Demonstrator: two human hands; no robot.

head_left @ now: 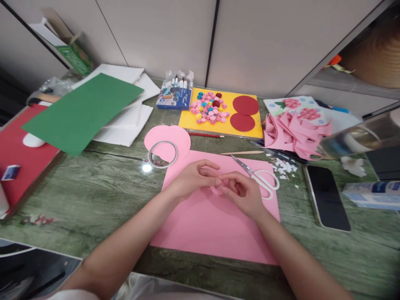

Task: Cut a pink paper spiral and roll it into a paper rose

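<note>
Both hands meet over a large pink paper sheet (215,233) lying on the table. Between the fingertips is a small curled piece of pink paper (216,190), partly hidden by the fingers. My left hand (195,179) pinches it from the left, and my right hand (243,191) grips it from the right. White-handled scissors (261,177) lie on the sheet just beyond my right hand, blades pointing up and left. Near my left hand, a roll of tape (150,158) rests on round pink paper cutouts (181,143).
A yellow sheet (220,128) at the back bears crumpled paper balls (209,108) and red circles (246,105). Pink paper scraps (290,131), white snippets (283,166) and a phone (327,198) lie to the right. Green paper (84,112) and a marker box (174,98) are at the left and back.
</note>
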